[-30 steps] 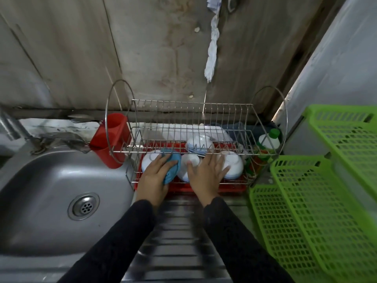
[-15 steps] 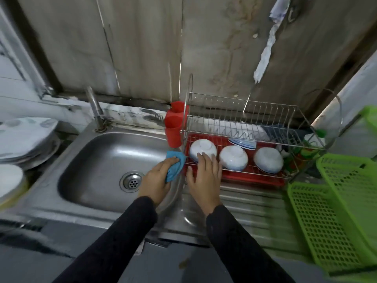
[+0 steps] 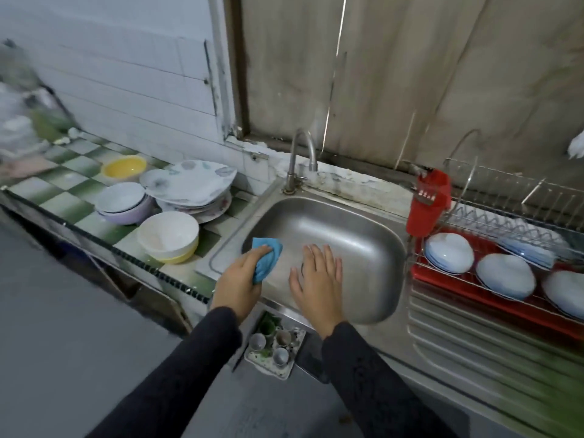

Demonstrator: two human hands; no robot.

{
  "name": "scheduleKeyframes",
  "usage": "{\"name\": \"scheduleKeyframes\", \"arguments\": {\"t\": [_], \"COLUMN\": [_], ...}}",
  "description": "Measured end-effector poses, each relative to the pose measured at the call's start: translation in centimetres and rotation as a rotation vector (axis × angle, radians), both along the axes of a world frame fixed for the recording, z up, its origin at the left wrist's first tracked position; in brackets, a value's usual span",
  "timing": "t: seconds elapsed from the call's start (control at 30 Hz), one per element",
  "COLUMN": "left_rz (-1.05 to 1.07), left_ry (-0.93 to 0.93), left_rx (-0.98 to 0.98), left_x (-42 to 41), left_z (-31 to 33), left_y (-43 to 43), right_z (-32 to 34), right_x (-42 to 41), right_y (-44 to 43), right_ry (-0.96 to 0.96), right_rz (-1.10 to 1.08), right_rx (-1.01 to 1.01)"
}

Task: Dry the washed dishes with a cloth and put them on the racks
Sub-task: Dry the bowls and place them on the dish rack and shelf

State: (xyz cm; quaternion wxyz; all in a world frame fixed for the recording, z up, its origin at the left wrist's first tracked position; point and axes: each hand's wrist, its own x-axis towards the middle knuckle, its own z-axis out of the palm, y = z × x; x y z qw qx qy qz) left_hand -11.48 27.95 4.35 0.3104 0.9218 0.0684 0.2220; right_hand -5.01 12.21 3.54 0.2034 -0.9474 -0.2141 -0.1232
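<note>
- Looking down through the head view, I find both grips over the steel sink (image 3: 354, 235), near its front-left corner.
- The left grip (image 3: 238, 281) is curled round a blue cloth (image 3: 268, 257), which is bunched in the palm with a corner poking out past the fingers.
- The right grip (image 3: 317, 279) is flat, fingers straight and slightly spread, and holds nothing.
- The dishes I take to be waiting for the cloth sit on the tiled counter (image 3: 76, 213) left of the sink. A cream bowl stack (image 3: 167, 238) is nearest, with a lavender bowl stack (image 3: 121, 202), a plate pile (image 3: 189, 188) and a yellow bowl (image 3: 124, 165) further back.
- For the reach, the cream bowl stack lies left of the left grip, just across the sink rim, so that grip is clearly nearer. The free right grip would have to cross over the cloth.
- The wire dish rack (image 3: 505, 216), with bowls upturned over its red tray (image 3: 458, 289), stands on the opposite side, well apart to the right.
</note>
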Motion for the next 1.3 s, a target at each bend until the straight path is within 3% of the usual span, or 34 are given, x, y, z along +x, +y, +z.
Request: {"name": "scheduleKeyframes", "arguments": {"t": [0.57, 1.07, 1.3], "left_rz": [0.438, 0.564, 0.499], "left_ry": [0.088, 0.097, 0.152], "left_rx": [-0.095, -0.161, -0.167], "left_x": [-1.3, 2.2, 2.1], "left_z": [-1.4, -1.5, -2.1], "left_y": [20.6, 38.2, 48.7], "right_z": [-0.7, -1.2, -3.1], "right_x": [4.5, 9.8, 9.1], "right_y": [23.4, 42.8, 53.4], "right_ry": [0.136, 0.189, 0.238], "right_rz": [0.381, 0.515, 0.434], "right_rx": [-0.037, -0.147, -0.209]}}
